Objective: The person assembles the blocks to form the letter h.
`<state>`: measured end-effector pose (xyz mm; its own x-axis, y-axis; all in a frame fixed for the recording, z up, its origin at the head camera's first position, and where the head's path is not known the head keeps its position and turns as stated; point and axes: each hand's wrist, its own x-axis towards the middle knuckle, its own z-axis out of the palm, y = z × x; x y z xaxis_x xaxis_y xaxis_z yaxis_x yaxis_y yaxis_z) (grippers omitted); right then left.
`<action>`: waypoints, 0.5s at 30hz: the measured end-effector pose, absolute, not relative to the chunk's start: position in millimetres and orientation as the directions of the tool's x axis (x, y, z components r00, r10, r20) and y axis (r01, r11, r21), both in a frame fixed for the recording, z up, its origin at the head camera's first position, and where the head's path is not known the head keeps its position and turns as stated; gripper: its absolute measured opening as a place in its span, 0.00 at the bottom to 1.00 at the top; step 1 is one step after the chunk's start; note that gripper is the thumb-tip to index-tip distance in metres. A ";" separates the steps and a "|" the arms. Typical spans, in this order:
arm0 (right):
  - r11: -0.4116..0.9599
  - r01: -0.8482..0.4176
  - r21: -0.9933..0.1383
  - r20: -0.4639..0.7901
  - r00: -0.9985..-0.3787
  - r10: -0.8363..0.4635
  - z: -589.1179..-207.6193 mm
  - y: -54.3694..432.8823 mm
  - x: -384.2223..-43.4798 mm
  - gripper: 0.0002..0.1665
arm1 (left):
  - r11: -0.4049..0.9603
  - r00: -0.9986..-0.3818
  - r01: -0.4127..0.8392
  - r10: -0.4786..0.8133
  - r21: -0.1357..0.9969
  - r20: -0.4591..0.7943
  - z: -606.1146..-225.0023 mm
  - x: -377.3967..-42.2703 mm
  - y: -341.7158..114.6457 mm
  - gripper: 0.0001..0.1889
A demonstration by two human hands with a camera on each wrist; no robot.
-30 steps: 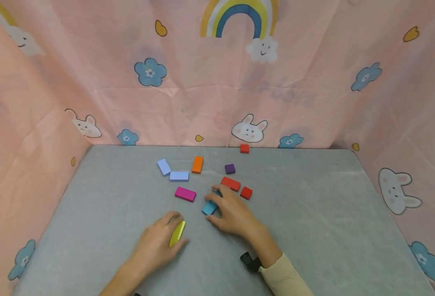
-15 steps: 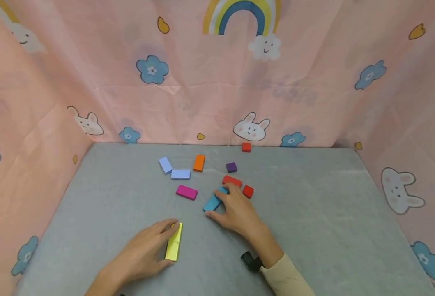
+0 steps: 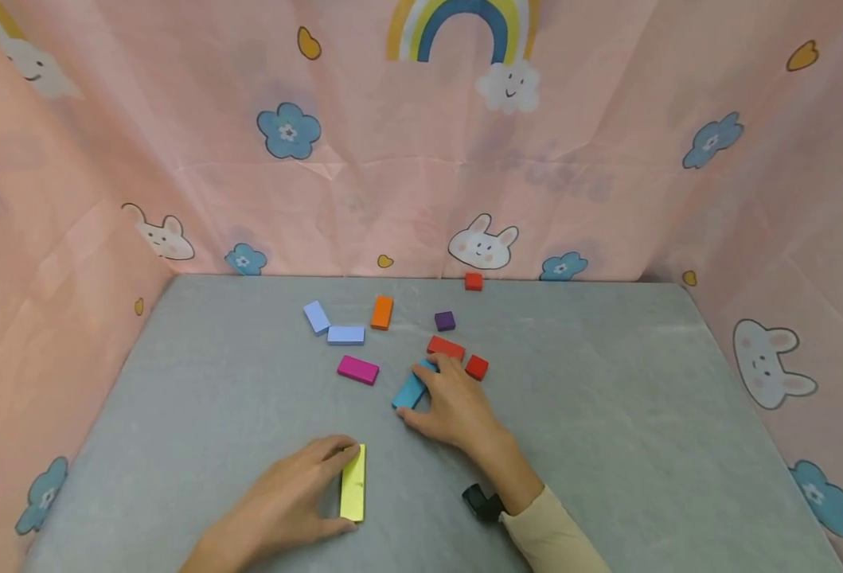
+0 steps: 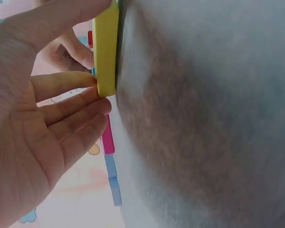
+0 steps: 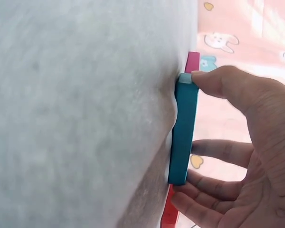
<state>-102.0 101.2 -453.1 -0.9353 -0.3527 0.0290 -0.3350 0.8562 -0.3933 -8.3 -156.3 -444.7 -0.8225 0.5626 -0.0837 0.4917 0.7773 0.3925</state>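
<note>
My left hand grips a yellow block by its two ends, thumb at the near end and fingers at the far one. In the left wrist view the yellow block stays close over the grey surface. To the right, my right hand spans a blue block lengthwise, thumb on its near end and fingers at its far end. The right wrist view shows this blue block low at the surface. Just beyond those fingers lie a long red block and a small red block.
A magenta block, two light blue blocks, an orange block and a purple block lie farther back on the grey table. Another small red block sits at the rear edge, before a pink curtain.
My left hand has lowered and turned the yellow block: it tilted rightward, came nearer, then shifted slightly right, lying straight away from me. The right hand has barely moved on the blue block.
</note>
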 end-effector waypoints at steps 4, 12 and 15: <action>0.832 -0.366 -0.416 0.060 -0.925 -0.376 -456.0 103.8 -102.8 0.38 | 0.783 -0.823 0.490 0.560 0.383 -0.092 -446.1 -3.8 -152.3 0.45; 0.802 -0.371 -0.469 0.056 -0.918 -0.392 -453.1 105.3 -107.4 0.39 | 0.782 -0.816 0.519 0.574 0.345 -0.074 -449.2 -2.9 -144.6 0.45; 0.769 -0.394 -0.503 0.044 -0.901 -0.432 -449.7 100.5 -107.7 0.40 | 0.777 -0.813 0.540 0.581 0.324 -0.040 -450.7 -0.5 -147.6 0.45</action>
<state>-107.7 100.5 -449.7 -0.9007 -0.4323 0.0436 -0.3937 0.7695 -0.5028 -0.5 -147.6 -450.7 -0.8126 0.5815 -0.0397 0.5399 0.7767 0.3245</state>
